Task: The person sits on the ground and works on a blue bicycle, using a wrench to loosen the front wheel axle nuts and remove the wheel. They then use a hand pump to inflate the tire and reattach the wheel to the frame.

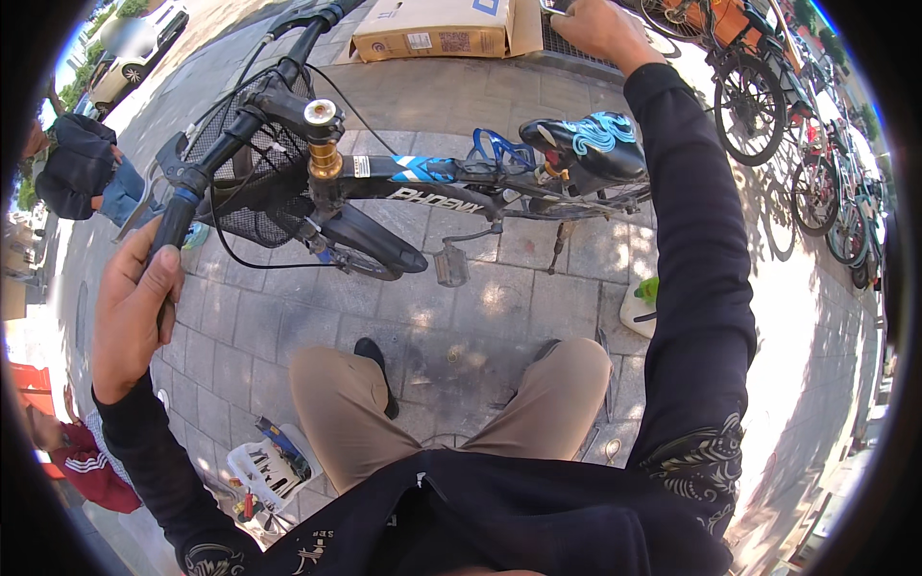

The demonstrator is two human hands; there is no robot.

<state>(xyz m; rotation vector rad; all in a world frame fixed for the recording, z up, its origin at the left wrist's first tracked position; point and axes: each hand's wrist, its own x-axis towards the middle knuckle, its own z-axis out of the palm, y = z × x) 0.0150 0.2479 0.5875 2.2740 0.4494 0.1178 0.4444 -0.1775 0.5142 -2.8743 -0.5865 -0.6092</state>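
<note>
A black bicycle (432, 197) with blue and white frame stickers stands in front of me, its front wheel to the left. My left hand (134, 298) is wrapped round the black handlebar grip (178, 223), close to the brake lever. A gold-coloured headset (325, 158) shows below the stem. At the top, beyond the black saddle (605, 158) with its blue pattern, my right hand (600, 31) is closed near a cardboard box (437, 31). A small silvery thing shows at its fingers, cut by the picture's edge; I cannot tell its kind.
A white basket of tools (271, 470) sits on the paving (451, 326) left of my knees. Several parked bicycles (816, 192) line the right side. A person in dark clothes (82, 168) is at far left, and another in a red top (91, 466) at lower left.
</note>
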